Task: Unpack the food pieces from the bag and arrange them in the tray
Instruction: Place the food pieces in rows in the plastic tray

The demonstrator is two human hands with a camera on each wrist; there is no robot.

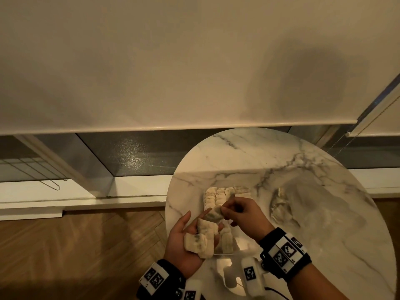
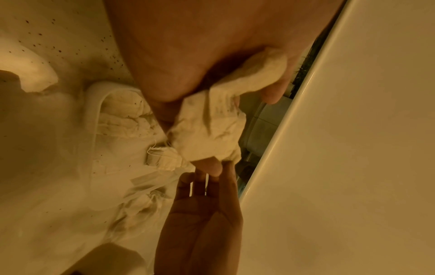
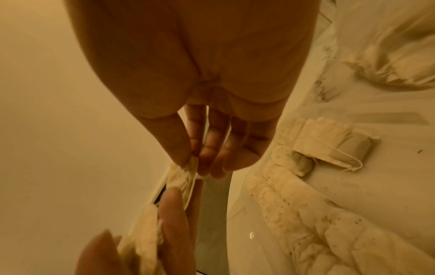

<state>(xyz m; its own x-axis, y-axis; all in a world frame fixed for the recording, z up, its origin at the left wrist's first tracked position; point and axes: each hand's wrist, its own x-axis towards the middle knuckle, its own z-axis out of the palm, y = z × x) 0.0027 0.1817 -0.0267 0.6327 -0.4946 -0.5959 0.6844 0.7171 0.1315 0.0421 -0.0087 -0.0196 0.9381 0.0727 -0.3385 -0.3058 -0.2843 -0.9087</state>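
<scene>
Pale dumplings [image 1: 200, 240] lay cupped in my left hand [image 1: 184, 241]; my right hand [image 1: 240, 213] pinched one dumpling [image 1: 214, 213], tray [image 1: 243, 249] directly beneath.

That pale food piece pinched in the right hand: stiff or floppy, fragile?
Probably soft: the food piece looks creased where the right hand pinches its edge. Likely light, since a thumb-and-fingertip pinch carries it. Possibly fragile or sticky; similar pieces sit bunched together in the left hand, so support it from below.

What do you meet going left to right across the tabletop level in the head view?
Left hand cupping food pieces → piece pinched by right hand over the tray → crumpled bag on the marble table.
</scene>
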